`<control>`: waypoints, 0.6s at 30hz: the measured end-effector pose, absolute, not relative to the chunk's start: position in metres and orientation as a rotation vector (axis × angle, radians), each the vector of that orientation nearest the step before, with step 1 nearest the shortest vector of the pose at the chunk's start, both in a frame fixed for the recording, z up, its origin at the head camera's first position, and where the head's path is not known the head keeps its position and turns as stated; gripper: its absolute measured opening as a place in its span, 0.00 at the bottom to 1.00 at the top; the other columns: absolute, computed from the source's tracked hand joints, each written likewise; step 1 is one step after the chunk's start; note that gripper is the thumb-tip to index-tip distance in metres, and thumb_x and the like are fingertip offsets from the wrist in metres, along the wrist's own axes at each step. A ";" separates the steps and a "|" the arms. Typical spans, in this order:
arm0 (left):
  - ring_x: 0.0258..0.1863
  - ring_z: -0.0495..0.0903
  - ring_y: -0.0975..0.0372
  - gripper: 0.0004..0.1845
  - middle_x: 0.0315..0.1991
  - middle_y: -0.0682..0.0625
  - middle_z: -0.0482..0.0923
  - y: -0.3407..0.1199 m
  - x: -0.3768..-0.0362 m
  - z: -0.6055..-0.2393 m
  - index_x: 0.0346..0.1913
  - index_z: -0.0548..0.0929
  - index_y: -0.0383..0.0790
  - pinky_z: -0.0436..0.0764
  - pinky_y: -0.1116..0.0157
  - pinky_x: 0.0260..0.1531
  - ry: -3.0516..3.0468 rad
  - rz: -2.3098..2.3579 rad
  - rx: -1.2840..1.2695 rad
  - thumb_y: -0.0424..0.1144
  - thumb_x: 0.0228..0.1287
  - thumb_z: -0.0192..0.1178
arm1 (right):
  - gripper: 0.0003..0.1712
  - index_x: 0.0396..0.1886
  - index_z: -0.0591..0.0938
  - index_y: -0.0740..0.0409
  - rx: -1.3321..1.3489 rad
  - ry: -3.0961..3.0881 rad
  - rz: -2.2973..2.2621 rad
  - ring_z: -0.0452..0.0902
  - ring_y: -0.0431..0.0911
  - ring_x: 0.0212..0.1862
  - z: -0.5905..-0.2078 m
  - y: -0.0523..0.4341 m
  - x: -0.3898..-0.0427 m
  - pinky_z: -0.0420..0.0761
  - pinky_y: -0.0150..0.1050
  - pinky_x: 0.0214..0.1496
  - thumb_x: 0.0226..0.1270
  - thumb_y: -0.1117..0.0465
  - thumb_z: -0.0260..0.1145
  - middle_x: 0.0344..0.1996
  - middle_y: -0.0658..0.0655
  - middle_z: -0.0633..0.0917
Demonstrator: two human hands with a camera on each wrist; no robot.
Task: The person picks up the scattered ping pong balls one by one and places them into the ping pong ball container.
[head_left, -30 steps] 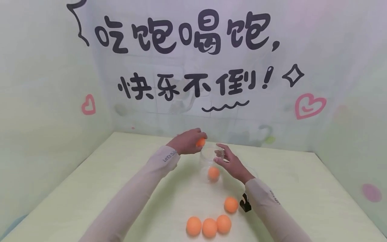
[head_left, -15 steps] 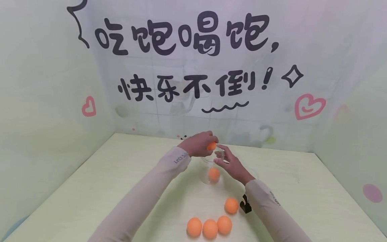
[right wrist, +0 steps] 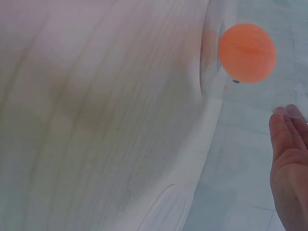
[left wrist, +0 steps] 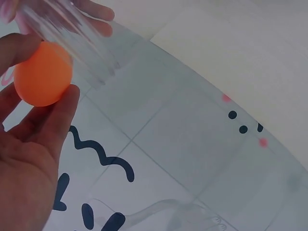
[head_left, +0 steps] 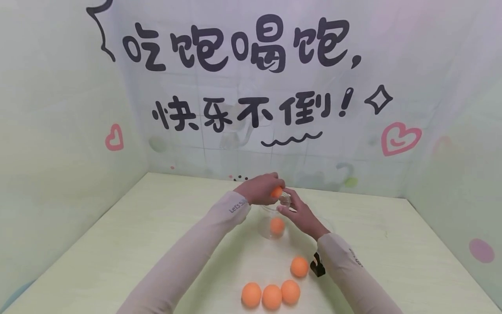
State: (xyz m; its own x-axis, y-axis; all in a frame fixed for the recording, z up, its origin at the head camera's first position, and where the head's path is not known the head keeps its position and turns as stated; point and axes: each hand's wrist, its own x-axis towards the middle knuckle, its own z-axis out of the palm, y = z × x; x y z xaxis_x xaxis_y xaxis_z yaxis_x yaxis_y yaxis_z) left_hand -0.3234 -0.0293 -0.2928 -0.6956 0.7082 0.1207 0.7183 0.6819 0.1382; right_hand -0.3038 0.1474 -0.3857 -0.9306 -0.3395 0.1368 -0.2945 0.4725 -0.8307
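A clear plastic cup (head_left: 270,218) stands upright on the pale green table (head_left: 157,244) with one orange ball (head_left: 277,226) at its bottom. My left hand (head_left: 267,190) pinches another orange ball (head_left: 276,192) just over the cup's mouth. The left wrist view shows that ball (left wrist: 43,74) between thumb and fingers, right beside the cup's rim (left wrist: 67,33). My right hand (head_left: 293,207) grips the cup's right side near the rim. In the right wrist view the ball (right wrist: 247,53) shows through the clear wall, with my fingers (right wrist: 288,159) below it.
Several loose orange balls lie near the table's front edge: one (head_left: 300,266) by my right sleeve and three in a row (head_left: 272,297). A small black clip (head_left: 317,267) sits at my right wrist. Printed walls close the table on three sides.
My left hand has carried its ball rightwards from beside the cup to over the cup's mouth. The right hand and the cup have stayed put.
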 end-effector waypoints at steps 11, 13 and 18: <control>0.35 0.74 0.62 0.15 0.39 0.51 0.77 -0.025 -0.324 -0.299 0.50 0.83 0.44 0.74 0.69 0.36 -2.958 -0.298 -1.118 0.34 0.58 0.62 | 0.37 0.73 0.55 0.46 -0.559 2.648 -1.491 0.61 0.62 0.69 -0.385 0.148 -0.303 0.66 0.62 0.64 0.69 0.47 0.58 0.71 0.61 0.62; 0.35 0.74 0.62 0.15 0.40 0.50 0.77 -0.025 -0.323 -0.300 0.50 0.83 0.44 0.75 0.68 0.36 -2.971 -0.284 -1.105 0.35 0.58 0.62 | 0.36 0.72 0.55 0.45 -0.569 2.646 -1.495 0.62 0.62 0.69 -0.386 0.148 -0.303 0.67 0.61 0.63 0.69 0.48 0.58 0.70 0.62 0.64; 0.37 0.74 0.61 0.17 0.42 0.50 0.77 -0.025 -0.321 -0.297 0.52 0.83 0.46 0.75 0.64 0.37 -3.003 -0.271 -1.079 0.35 0.59 0.63 | 0.35 0.72 0.56 0.43 -0.571 2.643 -1.509 0.64 0.60 0.68 -0.386 0.147 -0.304 0.70 0.59 0.62 0.69 0.49 0.58 0.69 0.60 0.66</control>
